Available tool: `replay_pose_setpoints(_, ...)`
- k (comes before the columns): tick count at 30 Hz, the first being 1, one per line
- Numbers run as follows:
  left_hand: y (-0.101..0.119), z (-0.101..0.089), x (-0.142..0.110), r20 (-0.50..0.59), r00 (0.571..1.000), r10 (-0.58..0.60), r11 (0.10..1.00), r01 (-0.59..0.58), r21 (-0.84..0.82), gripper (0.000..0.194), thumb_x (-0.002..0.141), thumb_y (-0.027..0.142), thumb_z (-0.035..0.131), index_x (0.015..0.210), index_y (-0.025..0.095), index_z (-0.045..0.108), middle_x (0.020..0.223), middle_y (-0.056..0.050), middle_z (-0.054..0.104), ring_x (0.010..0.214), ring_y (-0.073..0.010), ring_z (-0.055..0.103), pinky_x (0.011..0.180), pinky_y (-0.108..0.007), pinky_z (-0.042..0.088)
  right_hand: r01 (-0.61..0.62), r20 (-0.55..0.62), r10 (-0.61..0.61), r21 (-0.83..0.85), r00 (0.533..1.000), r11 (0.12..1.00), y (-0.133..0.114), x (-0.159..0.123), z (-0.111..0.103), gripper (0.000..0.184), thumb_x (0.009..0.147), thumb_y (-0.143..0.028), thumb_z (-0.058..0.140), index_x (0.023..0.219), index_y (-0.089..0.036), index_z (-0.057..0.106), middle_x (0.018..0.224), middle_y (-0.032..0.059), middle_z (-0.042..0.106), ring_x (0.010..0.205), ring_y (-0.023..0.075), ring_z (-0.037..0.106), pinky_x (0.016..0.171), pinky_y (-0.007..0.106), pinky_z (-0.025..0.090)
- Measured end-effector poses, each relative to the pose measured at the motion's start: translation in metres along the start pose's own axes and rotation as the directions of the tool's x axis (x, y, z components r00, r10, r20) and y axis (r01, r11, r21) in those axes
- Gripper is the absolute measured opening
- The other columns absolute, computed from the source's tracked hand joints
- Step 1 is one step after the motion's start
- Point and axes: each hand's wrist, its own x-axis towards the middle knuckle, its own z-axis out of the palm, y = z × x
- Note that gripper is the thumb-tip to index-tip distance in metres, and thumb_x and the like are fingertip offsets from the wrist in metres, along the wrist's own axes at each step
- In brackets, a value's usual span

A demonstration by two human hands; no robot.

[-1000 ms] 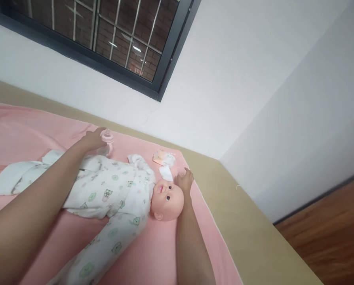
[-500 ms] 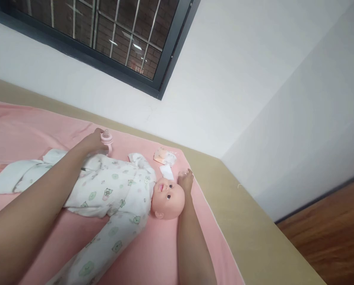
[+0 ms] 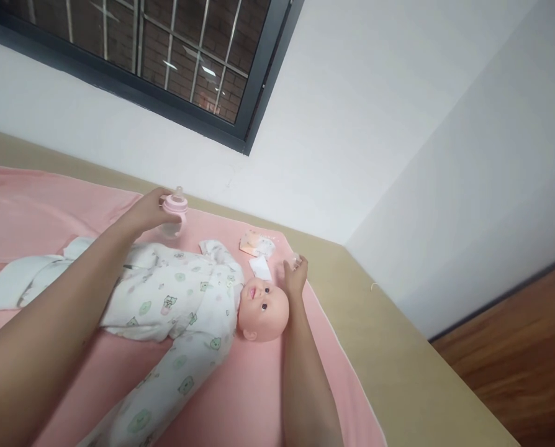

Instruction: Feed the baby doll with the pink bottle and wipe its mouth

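Note:
My left hand is closed around a baby bottle with a pink collar, a pink handle and a clear teat on top. The bottle is upright beside the doll's torso, on the side toward the wall. My right hand, past the doll's head, has its fingers closed on a small clear cap. Between my arms lies a baby doll on its back, in white clothes with a green print. My left forearm crosses over its lower body.
A pink cloth covers the tan tabletop. Near the doll's head lie a printed packet and a white folded piece. Behind are a white wall and a dark-framed window. A wooden panel stands at the right.
My left hand has lifted the bottle slightly up and to the right. My right hand has moved a little farther from me, with the clear cap now showing more. The doll stays in place.

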Motion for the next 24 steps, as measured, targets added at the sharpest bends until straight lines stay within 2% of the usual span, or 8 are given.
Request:
replay_pose_setpoints(4, 0.043, 0.004, -0.010, 0.013, 1.000, 0.005, 0.995, -0.004, -0.102, 0.060, 0.063, 0.037, 0.066, 0.118, 0.020, 0.048, 0.112, -0.006, 0.061, 0.096, -0.0233, 0.061, 0.076, -0.027, 0.049, 0.078, 0.061, -0.092, 0.212, 0.994, 0.974, -0.049, -0.002, -0.014, 0.059, 0.074, -0.038, 0.056, 0.126, -0.017, 0.039, 0.123, 0.0135, 0.056, 0.110, 0.0199, 0.055, 0.096, 0.032, 0.043)
replay_pose_setpoints(7, 0.074, 0.003, -0.025, 0.175, 0.979, 0.106, 0.983, -0.077, -0.164, 0.059, 0.061, 0.034, 0.067, 0.117, 0.023, 0.052, 0.109, -0.005, 0.063, 0.090, -0.0243, 0.064, 0.074, -0.028, 0.050, 0.128, 0.140, -0.193, 0.377, 0.971, 0.917, -0.094, -0.019, -0.028, 0.059, 0.075, -0.042, 0.057, 0.126, -0.017, 0.040, 0.126, 0.0135, 0.054, 0.108, 0.0181, 0.057, 0.088, 0.030, 0.047)
replay_pose_setpoints(9, 0.090, 0.002, -0.036, 0.278, 0.945, 0.172, 0.978, -0.129, -0.166, 0.062, 0.062, 0.033, 0.066, 0.121, 0.024, 0.051, 0.107, -0.005, 0.064, 0.091, -0.0258, 0.064, 0.074, -0.029, 0.050, 0.182, 0.200, -0.312, 0.488, 0.929, 0.854, -0.123, -0.038, -0.039, 0.060, 0.074, -0.042, 0.060, 0.126, -0.019, 0.040, 0.128, 0.0125, 0.053, 0.109, 0.0170, 0.056, 0.087, 0.030, 0.048)
replay_pose_setpoints(12, 0.105, 0.002, -0.051, 0.333, 0.916, 0.226, 0.972, -0.192, -0.132, 0.064, 0.063, 0.032, 0.065, 0.125, 0.027, 0.050, 0.109, -0.004, 0.064, 0.096, -0.0262, 0.063, 0.073, -0.028, 0.051, 0.265, 0.207, -0.472, 0.608, 0.857, 0.748, -0.157, -0.071, -0.053, 0.056, 0.077, -0.040, 0.060, 0.128, -0.025, 0.040, 0.133, 0.0089, 0.050, 0.114, 0.0165, 0.053, 0.093, 0.032, 0.046)
replay_pose_setpoints(15, 0.114, 0.004, -0.060, 0.354, 0.892, 0.280, 0.960, -0.255, -0.118, 0.061, 0.065, 0.031, 0.065, 0.124, 0.029, 0.051, 0.113, -0.001, 0.063, 0.100, -0.0243, 0.062, 0.074, -0.025, 0.051, 0.279, 0.244, -0.539, 0.646, 0.806, 0.711, -0.173, -0.095, -0.060, 0.057, 0.077, -0.039, 0.062, 0.129, -0.028, 0.040, 0.130, 0.0077, 0.050, 0.114, 0.0175, 0.054, 0.095, 0.034, 0.046)
replay_pose_setpoints(22, 0.118, 0.010, -0.066, 0.356, 0.870, 0.342, 0.939, -0.330, -0.095, 0.070, 0.070, 0.033, 0.062, 0.136, 0.030, 0.038, 0.119, -0.002, 0.061, 0.104, -0.0241, 0.060, 0.073, -0.025, 0.051, 0.338, 0.381, -0.581, 0.539, 0.719, 0.772, -0.180, -0.112, -0.061, 0.053, 0.078, -0.036, 0.062, 0.126, -0.029, 0.042, 0.127, 0.0044, 0.053, 0.110, 0.0166, 0.055, 0.094, 0.034, 0.049)
replay_pose_setpoints(24, 0.118, 0.011, -0.066, 0.355, 0.870, 0.342, 0.938, -0.339, -0.073, 0.070, 0.072, 0.035, 0.061, 0.137, 0.029, 0.036, 0.117, -0.003, 0.062, 0.103, -0.0250, 0.060, 0.071, -0.026, 0.050, 0.353, 0.405, -0.578, 0.507, 0.708, 0.787, -0.181, -0.114, -0.062, 0.050, 0.078, -0.032, 0.062, 0.125, -0.029, 0.043, 0.126, 0.0036, 0.053, 0.109, 0.0158, 0.055, 0.095, 0.034, 0.048)
